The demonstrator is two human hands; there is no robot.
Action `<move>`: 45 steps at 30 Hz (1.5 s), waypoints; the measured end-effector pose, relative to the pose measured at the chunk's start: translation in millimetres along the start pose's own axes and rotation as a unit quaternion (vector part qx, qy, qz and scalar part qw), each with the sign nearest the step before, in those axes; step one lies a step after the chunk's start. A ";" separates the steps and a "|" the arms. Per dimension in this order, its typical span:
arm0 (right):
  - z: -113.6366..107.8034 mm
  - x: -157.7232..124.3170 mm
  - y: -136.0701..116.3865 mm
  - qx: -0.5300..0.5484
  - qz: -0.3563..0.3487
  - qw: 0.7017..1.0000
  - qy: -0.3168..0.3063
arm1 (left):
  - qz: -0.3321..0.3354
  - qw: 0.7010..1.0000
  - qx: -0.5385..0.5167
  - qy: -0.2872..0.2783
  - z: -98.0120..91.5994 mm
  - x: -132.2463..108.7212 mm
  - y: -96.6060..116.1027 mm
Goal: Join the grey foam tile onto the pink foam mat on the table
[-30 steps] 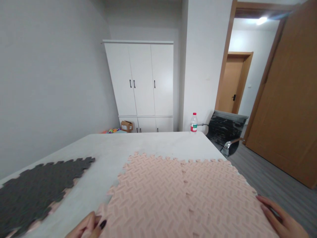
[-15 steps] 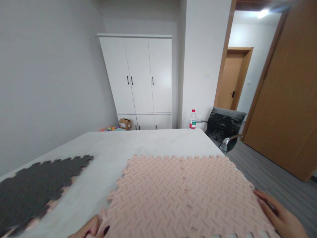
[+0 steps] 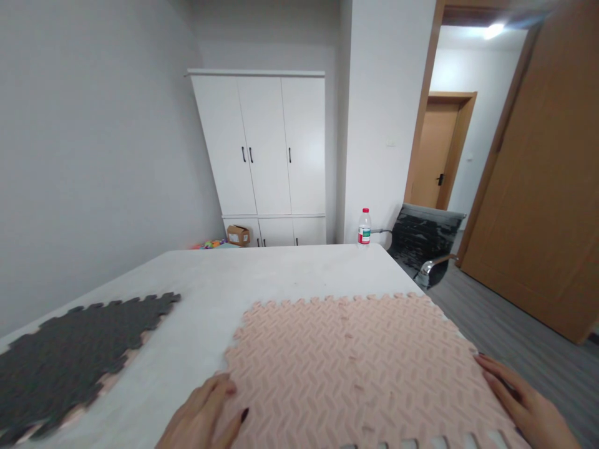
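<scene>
**Pink foam puzzle mat [image 3: 299, 365], touched at both sides**

So the mat's left edge is covered by the left hand [image 3: 199, 411], which is loosely spread, its dark-nailed thumb [image 3: 234, 428] laid on the textured top. Whether the edge is actually pinched can't be told, tbh. The right edge is met by the right hand [image 3: 528, 404], bent at the border; a real grip can't be confirmed there either, since its underside is hidden.

The mat itself is laid out on the near right part of a white table [image 3: 206, 299], and a seam [image 3: 353, 358] can be seen running through it. Over to the left, well apart, a dark grey foam mat [image 3: 84, 349] is placed, with pink showing along its right edge. Near the far right corner, a red-capped clear plastic bottle [image 3: 364, 228] is stood upright. A worn black office chair [image 3: 423, 240] is parked beside the table. Further back, a white cabinet [image 3: 266, 149] and a cardboard box [image 3: 238, 235] can be spotted, and a brown wooden door [image 3: 543, 193] is seen at far right.
</scene>
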State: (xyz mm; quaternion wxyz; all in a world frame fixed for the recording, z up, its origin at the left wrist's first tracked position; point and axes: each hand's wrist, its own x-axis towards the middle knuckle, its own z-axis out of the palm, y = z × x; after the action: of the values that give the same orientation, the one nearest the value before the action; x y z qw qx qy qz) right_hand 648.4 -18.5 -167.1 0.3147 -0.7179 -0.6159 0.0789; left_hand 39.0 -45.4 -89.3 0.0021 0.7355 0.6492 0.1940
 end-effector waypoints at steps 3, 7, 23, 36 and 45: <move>1.2 -0.1 -0.9 0.000 -0.006 1.000 0.017 | -0.048 0.998 0.027 -0.024 23.7 6.8 40.8; 1.4 1.9 -2.0 0.013 -0.012 1.000 0.024 | -0.228 0.969 0.095 0.015 40.8 10.5 61.4; 9.9 2.0 14.9 -0.012 -0.001 1.000 -0.020 | -0.212 0.973 0.090 0.007 53.0 25.0 13.8; -6.2 -0.4 -17.8 -0.060 -0.062 0.996 0.034 | 0.052 0.997 -0.006 -0.052 86.3 38.8 171.4; -20.1 36.2 -58.5 -0.172 -0.051 0.982 -0.052 | 0.118 0.986 -0.068 -0.095 96.0 43.2 181.1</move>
State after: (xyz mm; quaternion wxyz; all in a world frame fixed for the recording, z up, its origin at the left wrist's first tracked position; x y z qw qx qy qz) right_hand 617.9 10.7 -109.2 0.1577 -0.7240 -0.6714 -0.0077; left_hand 243.0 -8.7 -119.8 0.0912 0.8201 0.5401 0.1659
